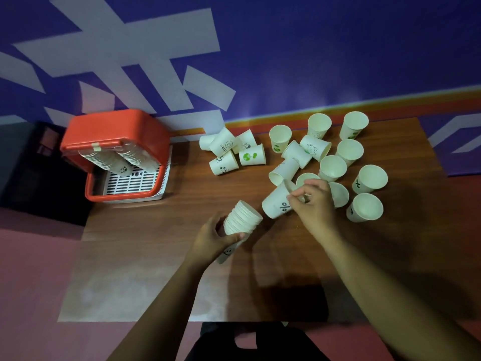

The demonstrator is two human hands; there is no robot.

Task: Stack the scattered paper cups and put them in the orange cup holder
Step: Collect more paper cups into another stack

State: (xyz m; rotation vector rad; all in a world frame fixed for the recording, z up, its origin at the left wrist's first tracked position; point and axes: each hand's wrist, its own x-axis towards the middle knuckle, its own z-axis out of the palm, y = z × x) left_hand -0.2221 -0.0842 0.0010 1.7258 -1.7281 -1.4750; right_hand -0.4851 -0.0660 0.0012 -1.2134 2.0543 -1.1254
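Brown wooden tabletop (156,256) carries the orange plastic cup holder (114,134) at ten o'clock, already holding nested rows whose count is hard to make out. The left hand (210,238) is wrapped around a nested stack of white paper cups (240,220); the right hand (312,201) pinches a tilted white paper cup (277,204) by its rim. Some twenty scattered white paper cups (333,168) remain from twelve to two o'clock, a few hidden behind that hand.

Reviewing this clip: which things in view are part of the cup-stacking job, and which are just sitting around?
Part of the job:
- stack of cups held by left hand
- tilted cup gripped by right hand
- loose cups scattered on the table
- orange cup holder, cup stacks already inside

Just there:
- wooden table
- dark box left of the holder
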